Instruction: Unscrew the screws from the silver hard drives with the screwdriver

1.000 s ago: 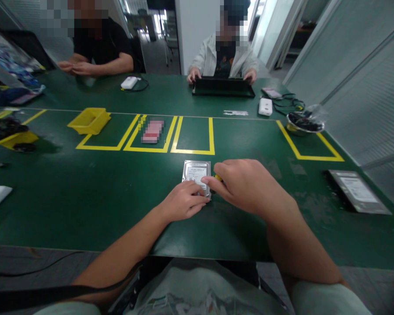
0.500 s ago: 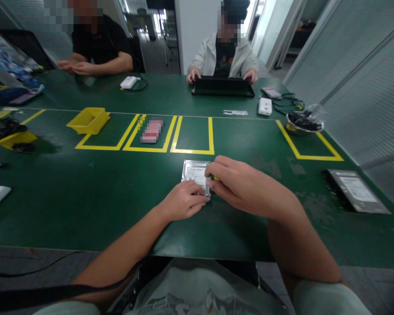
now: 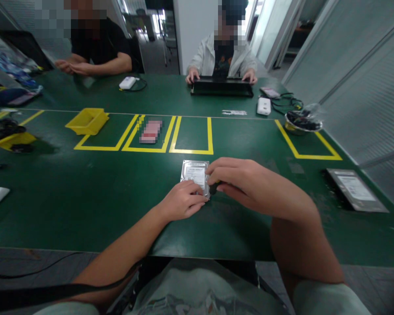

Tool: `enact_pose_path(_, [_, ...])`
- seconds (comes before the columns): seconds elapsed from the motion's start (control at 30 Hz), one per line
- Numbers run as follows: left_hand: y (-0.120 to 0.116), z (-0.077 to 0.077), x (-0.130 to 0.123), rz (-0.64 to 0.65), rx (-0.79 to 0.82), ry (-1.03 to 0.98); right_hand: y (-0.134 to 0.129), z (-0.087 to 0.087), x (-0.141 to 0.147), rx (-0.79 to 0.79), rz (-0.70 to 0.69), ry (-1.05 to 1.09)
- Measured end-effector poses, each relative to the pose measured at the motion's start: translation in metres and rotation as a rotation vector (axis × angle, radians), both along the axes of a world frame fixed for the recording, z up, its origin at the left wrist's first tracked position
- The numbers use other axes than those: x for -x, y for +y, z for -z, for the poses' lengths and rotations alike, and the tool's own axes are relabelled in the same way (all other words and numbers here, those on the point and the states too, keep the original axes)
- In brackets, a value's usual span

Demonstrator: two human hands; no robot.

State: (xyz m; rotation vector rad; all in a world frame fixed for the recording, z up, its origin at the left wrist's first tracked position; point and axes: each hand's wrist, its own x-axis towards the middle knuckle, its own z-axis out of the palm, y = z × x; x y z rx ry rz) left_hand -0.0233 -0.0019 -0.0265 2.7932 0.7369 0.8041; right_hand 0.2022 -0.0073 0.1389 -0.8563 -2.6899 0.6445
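A silver hard drive (image 3: 195, 170) with a white label lies flat on the green table in front of me. My left hand (image 3: 185, 199) grips its near left part, fingers bent over the lower edge and corner. At the drive's right edge, my right hand (image 3: 238, 181) is closed around a screwdriver (image 3: 214, 187) with a dark and yellow handle. Only a bit of that handle shows below the fingers; its tip is hidden.
A second, larger drive (image 3: 356, 190) lies at the right. Beyond are yellow tape frames, a pink card-like item (image 3: 151, 131), a yellow bin (image 3: 90, 121) and a metal bowl (image 3: 304, 123) of dark parts. Two people sit opposite, one holding a black panel (image 3: 221, 86).
My right hand has turned at the wrist, its forearm shifting right, and more of the dark screwdriver handle shows. My left hand and the hard drive stay in place.
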Motion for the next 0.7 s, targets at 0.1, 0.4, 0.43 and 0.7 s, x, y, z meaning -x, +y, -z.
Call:
enact_pose_path(0.1, [0.0,0.0014,0.0007,-0.008,0.006,-0.006,-0.0017,-0.0008,-0.0026,-0.025,-0.009,0.03])
enact_pose_path(0.4, [0.0,0.001,0.0007,-0.01,-0.002,-0.004,-0.0025,-0.0021,-0.004,-0.043,-0.012,0.029])
enact_pose_path(0.43, [0.0001,0.0011,0.0007,-0.01,0.0,-0.003,-0.0022,-0.0025,-0.0036,-0.037,-0.012,0.035])
enact_pose_path(0.7, [0.0,0.0007,0.0011,-0.005,0.004,-0.007,-0.001,-0.0037,-0.0036,-0.058,-0.041,0.055])
